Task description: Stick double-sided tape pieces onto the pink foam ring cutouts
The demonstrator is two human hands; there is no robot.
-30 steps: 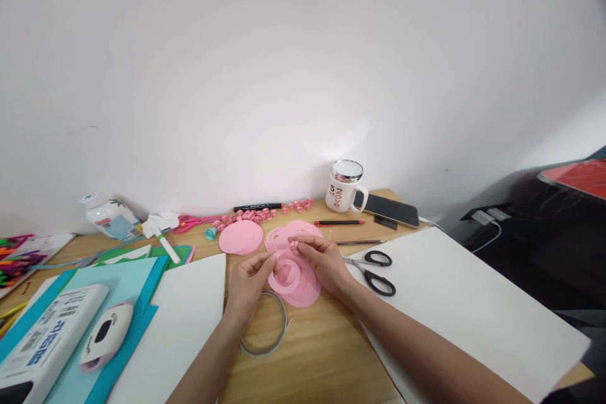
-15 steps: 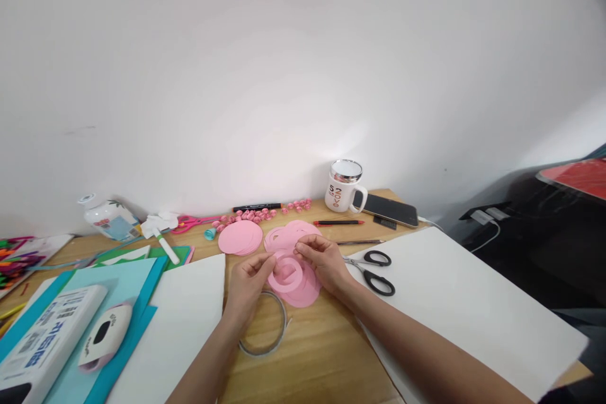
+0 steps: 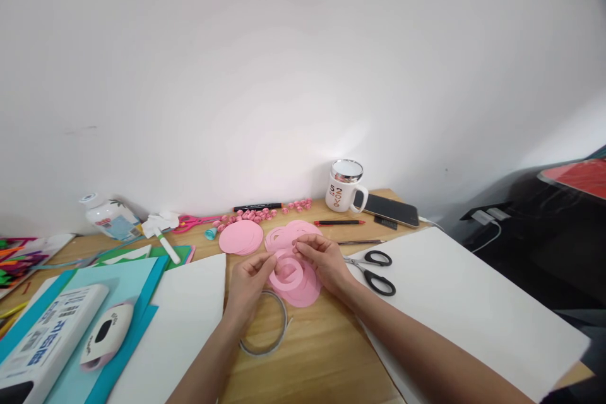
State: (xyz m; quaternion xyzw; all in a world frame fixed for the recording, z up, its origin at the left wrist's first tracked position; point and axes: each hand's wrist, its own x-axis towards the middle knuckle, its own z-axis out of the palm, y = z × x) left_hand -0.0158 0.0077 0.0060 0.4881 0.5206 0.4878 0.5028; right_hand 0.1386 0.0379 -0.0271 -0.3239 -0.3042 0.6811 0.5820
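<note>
A pale pink paper ring with a curled strip inside, like a cut spiral [image 3: 297,279], is held up between my two hands. My left hand [image 3: 247,279] pinches its left edge between thumb and fingertips. At its upper right, my right hand [image 3: 327,260] is closed in a pinch on the same piece. Below and behind it lie more pink paper circles [image 3: 307,295]. Another stack of pink circles [image 3: 240,237] is to the left. A thin roll of tape [image 3: 285,322] rests under my left wrist. Black-handled scissors [image 3: 387,285] lie beside my right hand.
White sheets [image 3: 454,290] flank the work on both sides. At the back stand a white mug [image 3: 341,192], a phone [image 3: 388,209], pens [image 3: 339,223] and small pink paper coils [image 3: 249,218]. A glue tape dispenser [image 3: 108,336] and a white box [image 3: 54,341] sit on coloured paper at left.
My right fingertips have shifted very slightly left along the paper spiral. Otherwise the hands and the things on the table stay practically the same.
</note>
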